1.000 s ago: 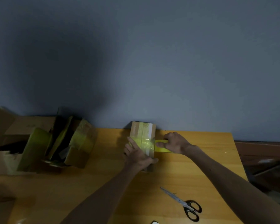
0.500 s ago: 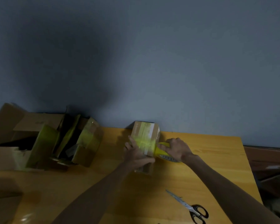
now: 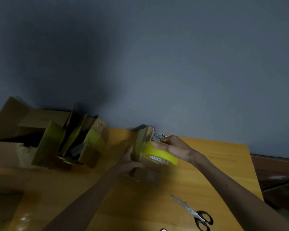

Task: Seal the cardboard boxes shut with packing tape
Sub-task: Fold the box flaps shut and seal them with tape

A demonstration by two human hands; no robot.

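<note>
A small cardboard box with a white shipping label sits tilted on the wooden table near the wall. Yellow tape bands cross its top. My left hand holds the box's left side, fingers against the cardboard. My right hand grips a roll of yellow packing tape lifted over the box's top right. The tape's free end seems stuck on the box.
A cluster of open and taped cardboard boxes fills the table's left back. Black-handled scissors lie at the front right. Another flat cardboard piece sits at the front left. A grey wall stands directly behind.
The box has been tipped and turned so its labelled face shows. My right hand has lifted the tape roll from the box's right side up over its top.
</note>
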